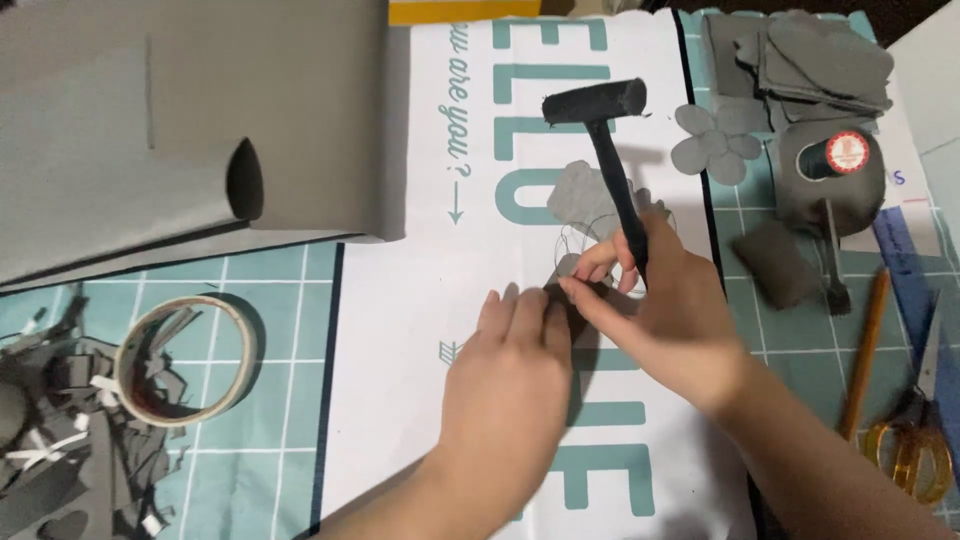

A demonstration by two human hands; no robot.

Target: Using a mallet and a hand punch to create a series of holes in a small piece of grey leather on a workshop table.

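Observation:
My right hand point(672, 315) grips the handle of a black mallet point(604, 130), whose head points up and away from me. My left hand point(515, 375) lies flat with fingers together on the white printed sheet point(400, 330), pressing on something hidden under its fingertips. The thumb and forefinger of my right hand touch the left fingertips. A grey cut-out piece point(580, 192) with pencilled outlines lies just beyond both hands.
A big roll of grey sheet point(180, 130) fills the upper left. A tape ring point(183, 360) lies among grey scraps point(60, 450) at left. At right are a grey flower cut-out point(712, 145), stacked grey pieces point(800, 55), a thread spool point(838, 155), a pronged punch point(835, 260), a pencil point(865, 350) and scissors point(915, 440).

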